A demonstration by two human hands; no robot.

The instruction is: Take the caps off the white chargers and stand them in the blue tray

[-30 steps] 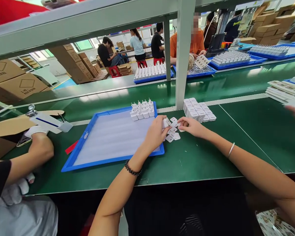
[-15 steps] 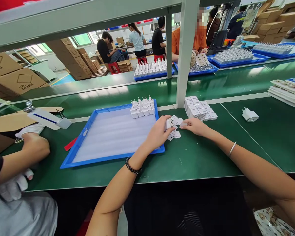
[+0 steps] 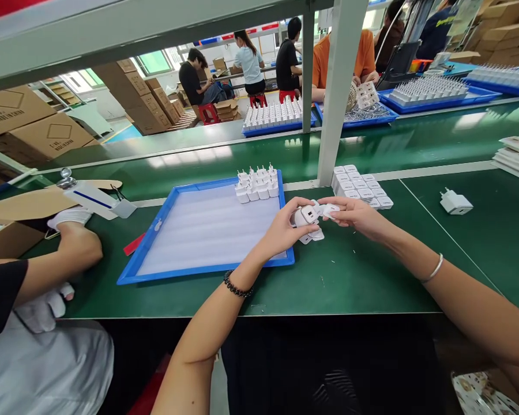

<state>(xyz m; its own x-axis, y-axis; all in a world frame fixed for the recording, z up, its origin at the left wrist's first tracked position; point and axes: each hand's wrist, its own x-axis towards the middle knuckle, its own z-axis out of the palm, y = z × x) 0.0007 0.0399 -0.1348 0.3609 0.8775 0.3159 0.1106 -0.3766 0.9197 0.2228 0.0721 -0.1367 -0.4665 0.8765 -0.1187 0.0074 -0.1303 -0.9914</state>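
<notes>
Within the left grip [image 3: 282, 226] sits a pinched white adapter [image 3: 305, 216], its slotted face now turned more into view, while close beside it the right grip [image 3: 360, 214] pinches a white card [image 3: 330, 210], bringing both parts side by side.

Left hand [image 3: 281, 229] holding a boxy white plastic charger [image 3: 306, 215], right hand [image 3: 360, 217] a small flat white card [image 3: 330, 210] — green worktop [image 3: 380, 279] beneath.

- Left fingers [image 3: 300, 202] cover part of a white plug [image 3: 308, 215].
- Right fingers [image 3: 341, 203] hide one edge of a small white piece [image 3: 330, 211].
- Marks on the stacked pieces [image 3: 362, 193]: too small to read.
- White boards [image 3: 517, 163]: cut off at right.
</notes>
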